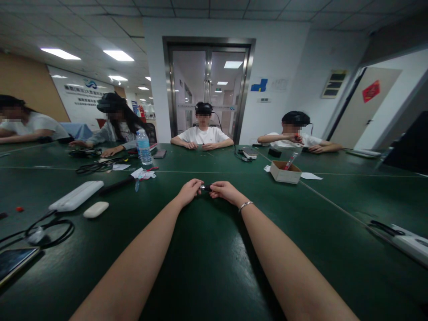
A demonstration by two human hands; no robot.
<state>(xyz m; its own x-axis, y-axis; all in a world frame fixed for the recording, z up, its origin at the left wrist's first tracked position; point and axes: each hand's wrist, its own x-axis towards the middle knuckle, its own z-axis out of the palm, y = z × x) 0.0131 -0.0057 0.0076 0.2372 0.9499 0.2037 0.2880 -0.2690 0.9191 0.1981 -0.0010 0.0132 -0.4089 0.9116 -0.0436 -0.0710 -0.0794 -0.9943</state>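
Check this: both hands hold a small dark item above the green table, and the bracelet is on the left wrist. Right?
No: the bracelet is on the right wrist, as the head view shows. The left hand and right hand do hold the small dark item above the green table.

Both forearms reach far forward, converging; the left hand (191, 191) and right hand (224, 191) pinch close together, a bracelet on the right wrist.
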